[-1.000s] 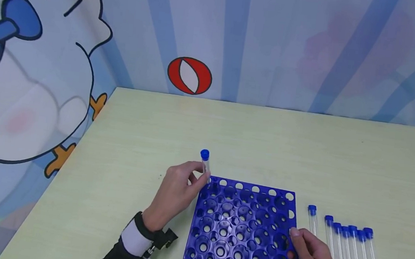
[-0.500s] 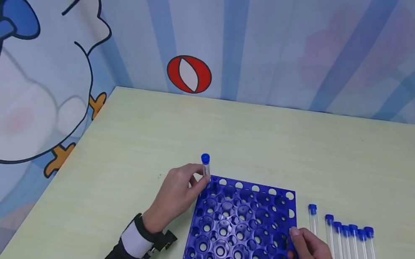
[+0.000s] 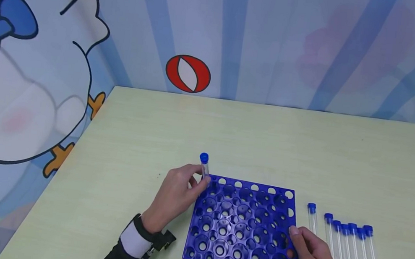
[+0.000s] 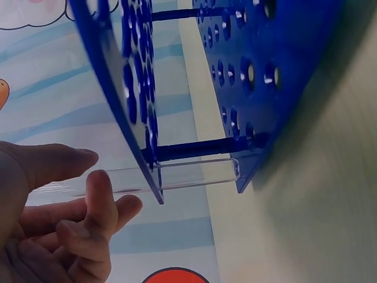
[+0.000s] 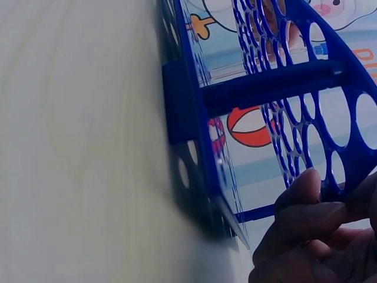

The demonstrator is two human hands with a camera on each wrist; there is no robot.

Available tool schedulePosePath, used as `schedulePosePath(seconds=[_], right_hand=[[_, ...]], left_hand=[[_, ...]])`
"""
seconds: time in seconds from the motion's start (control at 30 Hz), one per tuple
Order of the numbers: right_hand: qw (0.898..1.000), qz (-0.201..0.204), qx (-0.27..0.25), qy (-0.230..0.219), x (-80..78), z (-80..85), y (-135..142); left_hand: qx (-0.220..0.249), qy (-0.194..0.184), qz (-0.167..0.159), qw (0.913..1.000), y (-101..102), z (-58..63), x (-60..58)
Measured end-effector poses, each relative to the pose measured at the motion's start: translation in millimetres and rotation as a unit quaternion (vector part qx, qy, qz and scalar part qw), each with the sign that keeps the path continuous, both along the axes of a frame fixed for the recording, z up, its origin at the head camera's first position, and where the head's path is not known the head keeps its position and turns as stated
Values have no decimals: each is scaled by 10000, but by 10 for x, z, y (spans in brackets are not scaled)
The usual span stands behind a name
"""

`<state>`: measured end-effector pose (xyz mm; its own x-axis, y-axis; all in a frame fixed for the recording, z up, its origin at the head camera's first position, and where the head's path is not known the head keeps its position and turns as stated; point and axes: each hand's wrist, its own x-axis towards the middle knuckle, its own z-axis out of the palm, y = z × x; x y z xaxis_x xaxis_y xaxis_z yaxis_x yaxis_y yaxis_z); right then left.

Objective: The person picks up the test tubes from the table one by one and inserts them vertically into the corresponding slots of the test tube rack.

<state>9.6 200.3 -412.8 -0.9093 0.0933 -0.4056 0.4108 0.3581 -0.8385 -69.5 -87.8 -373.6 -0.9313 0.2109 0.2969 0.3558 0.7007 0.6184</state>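
Black sleeve [image 3: 122,257] behind it, the left hand [image 3: 175,198] pinches a clear, blue-capped tube [image 3: 205,163] at the far left corner of a blue rack [image 3: 244,224]; seen from the side, the tube runs down through the rack's upper plate [image 4: 97,53], its bottom end at the lower plate [image 4: 283,112], though I cannot tell whether it is seated; the right hand [image 3: 316,255] grips the rack's right edge, thumb [image 3: 299,239] on top; just right of the rack, seven more capped tubes [image 3: 352,226] lie on the pale table [image 3: 259,139]; beyond the rack rises a striped blue wall [image 3: 276,48] printed with a red-and-white ball [image 3: 188,73], and left of the rack a large white cartoon figure [image 3: 24,106].
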Motion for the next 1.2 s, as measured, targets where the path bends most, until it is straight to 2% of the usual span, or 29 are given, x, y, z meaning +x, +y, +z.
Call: schedulePosePath(seconds=[0.17,0.3,0.47,0.6,0.7,0.77,0.83,0.93,1.07,1.2], right_hand=[[10000,-40,-39,8,6,10,-6],[9999,-62,-117,23,15,24,-9],[10000,-53,-77,28,16,27,-16],[10000,-41,-38,46,17,24,-14],[10000,-25,7,50,18,27,-9],[10000,-16,25,60,18,28,-6],[10000,-16,20,55,20,32,-6],[10000,-31,0,40,21,38,-7],[10000,-52,-13,50,26,40,-7],[9999,-46,-22,131,31,33,-5]], left_hand=[[-50,-15,39,10000,-8,-10,16],[77,-171,124,9997,-29,-15,41],[153,-404,484,9979,-80,-7,121],[245,-777,856,9930,-129,-1,214],[437,-1229,920,9872,-168,-23,277],[693,-1623,889,9803,-193,-50,318],[1066,-2043,797,9698,-216,-91,356],[1644,-2609,675,9489,-229,-151,401],[2209,-3040,632,9245,-217,-194,447],[2600,-3265,684,9062,-202,-207,492]])
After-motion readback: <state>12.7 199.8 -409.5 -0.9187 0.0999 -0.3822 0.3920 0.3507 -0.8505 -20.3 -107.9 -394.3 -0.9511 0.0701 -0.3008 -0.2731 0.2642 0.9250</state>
